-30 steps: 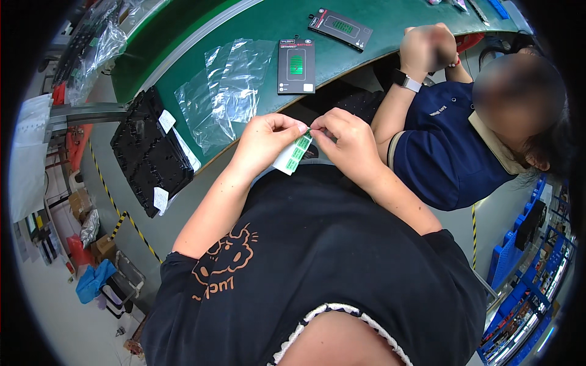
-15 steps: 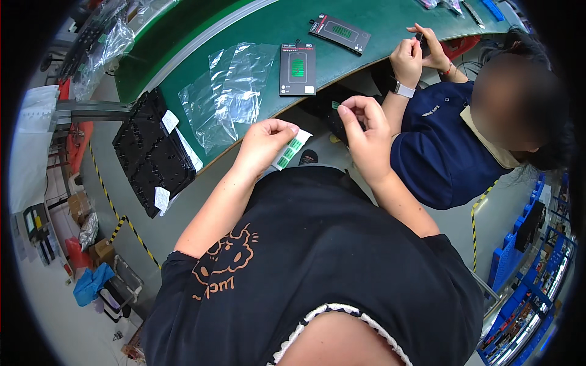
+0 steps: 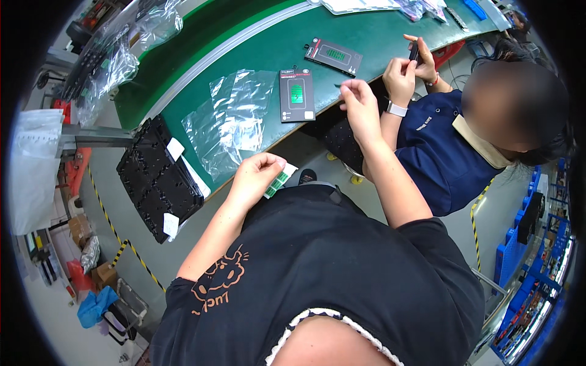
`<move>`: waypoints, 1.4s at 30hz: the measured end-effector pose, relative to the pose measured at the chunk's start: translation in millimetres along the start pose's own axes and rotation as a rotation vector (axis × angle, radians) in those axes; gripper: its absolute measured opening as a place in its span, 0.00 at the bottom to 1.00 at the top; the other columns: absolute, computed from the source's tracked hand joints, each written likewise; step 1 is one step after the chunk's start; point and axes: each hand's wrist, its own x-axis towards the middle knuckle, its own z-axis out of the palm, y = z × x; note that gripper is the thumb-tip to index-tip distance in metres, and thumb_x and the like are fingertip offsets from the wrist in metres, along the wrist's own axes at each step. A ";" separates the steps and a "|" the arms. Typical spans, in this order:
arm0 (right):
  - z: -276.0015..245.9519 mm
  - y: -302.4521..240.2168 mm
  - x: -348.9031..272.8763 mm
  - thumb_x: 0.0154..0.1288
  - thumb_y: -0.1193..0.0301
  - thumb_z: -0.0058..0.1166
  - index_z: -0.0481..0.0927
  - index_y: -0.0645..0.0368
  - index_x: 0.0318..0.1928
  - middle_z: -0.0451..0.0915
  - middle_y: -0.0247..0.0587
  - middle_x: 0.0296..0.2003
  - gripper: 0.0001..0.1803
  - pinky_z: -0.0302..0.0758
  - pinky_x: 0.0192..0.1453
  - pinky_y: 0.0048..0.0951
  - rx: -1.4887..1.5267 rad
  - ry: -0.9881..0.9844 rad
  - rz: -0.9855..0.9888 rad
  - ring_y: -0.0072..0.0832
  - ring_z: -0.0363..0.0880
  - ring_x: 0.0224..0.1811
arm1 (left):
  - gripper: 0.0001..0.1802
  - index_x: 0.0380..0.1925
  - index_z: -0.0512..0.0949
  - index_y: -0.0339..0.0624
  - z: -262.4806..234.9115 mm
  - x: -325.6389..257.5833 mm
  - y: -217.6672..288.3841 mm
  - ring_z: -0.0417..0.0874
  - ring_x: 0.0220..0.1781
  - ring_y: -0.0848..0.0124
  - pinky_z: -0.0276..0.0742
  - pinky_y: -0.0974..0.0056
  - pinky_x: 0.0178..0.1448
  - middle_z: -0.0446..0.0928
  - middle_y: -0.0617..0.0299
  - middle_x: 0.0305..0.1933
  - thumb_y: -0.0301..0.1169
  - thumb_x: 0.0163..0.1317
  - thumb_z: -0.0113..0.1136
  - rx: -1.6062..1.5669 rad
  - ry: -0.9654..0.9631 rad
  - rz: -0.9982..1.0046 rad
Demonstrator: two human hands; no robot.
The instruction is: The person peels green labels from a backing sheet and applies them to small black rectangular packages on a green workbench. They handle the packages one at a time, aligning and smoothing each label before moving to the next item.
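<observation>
A small white sheet of green stickers [image 3: 279, 184] is pinched between thumb and fingers of my left hand [image 3: 251, 180], just in front of my body. My right hand [image 3: 361, 113] reaches out over the table's near edge, thumb and forefinger closed on one small dark green sticker [image 3: 337, 86]. Left of those fingertips a black box [image 3: 297, 94] with a green panel lies face up on the green table [image 3: 244, 52]. A second such box [image 3: 333, 57] lies tilted beyond my right hand. Neither box is touched.
Clear plastic bags [image 3: 235, 119] lie left of the boxes. A stack of black trays [image 3: 155, 177] juts past the table's left end. Close on my right sits a co-worker [image 3: 427, 146], whose hands [image 3: 403, 79] hold a small dark object. More bags lie at the far right.
My right hand has moved forward and slightly up with the sticker, toward the boxes. My left hand still holds the sticker sheet, now lower in view. The whole view has shifted a little.
</observation>
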 end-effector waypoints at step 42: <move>26.4 -0.4 -25.7 0.64 0.73 0.59 0.81 0.64 0.37 0.77 0.29 0.26 0.06 0.71 0.29 0.16 -0.033 -0.110 0.343 0.13 0.73 0.27 | 0.06 0.27 0.77 0.38 -12.0 75.0 38.1 0.56 0.76 0.56 0.53 0.44 0.75 0.54 0.59 0.76 0.28 0.61 0.57 0.941 -0.268 0.449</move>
